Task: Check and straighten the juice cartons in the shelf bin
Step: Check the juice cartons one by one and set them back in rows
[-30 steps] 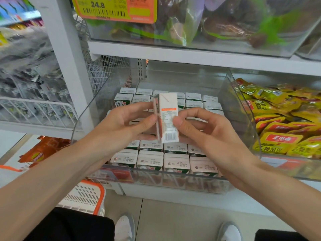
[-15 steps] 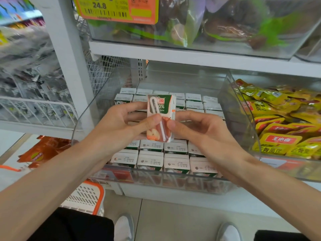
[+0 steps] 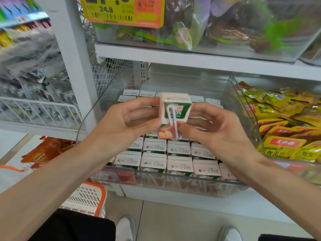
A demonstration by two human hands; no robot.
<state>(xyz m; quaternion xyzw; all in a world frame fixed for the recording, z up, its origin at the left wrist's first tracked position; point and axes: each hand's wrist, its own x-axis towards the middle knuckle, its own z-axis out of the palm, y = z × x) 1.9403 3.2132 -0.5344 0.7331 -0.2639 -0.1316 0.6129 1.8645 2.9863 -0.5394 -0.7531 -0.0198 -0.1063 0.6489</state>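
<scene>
Juice carton [image 3: 174,110] first: we hold it up over the middle of the shelf bin [image 3: 173,183], clear of the rows below, and it has turned since a second ago. Then its printed side panel with the barcode faced us. Half a second ago the front with the white straw [image 3: 175,127] had come round. Now that same face looks at us and the top has tipped our way, so its pale lid shows. We read this as the check running through the faces, nearly done for this one. It is not yet back in its place, and any gap left for it is hidden under our hands

Our left hand [image 3: 121,122] pinches the carton's left side, thumb on the lower front, fingers [image 3: 142,102] reaching round the upper edge. Our right hand [image 3: 218,131] mirrors it, thumb against the lower right corner by the straw, the other fingers bent behind, and whether they touch we cannot tell. Both forearms come in low, palms facing each other

Beneath, the front rows of cartons [image 3: 153,162] stand upright with tops level, close behind the bin's clear front wall. Farther back, more tops [image 3: 131,92] show past our hands, in line as far as we can tell. Right of the bin lie yellow snack packs [image 3: 281,145]; above, the white shelf [image 3: 191,57] carries another clear bin [image 3: 243,53] with a price label [image 3: 121,11]
</scene>
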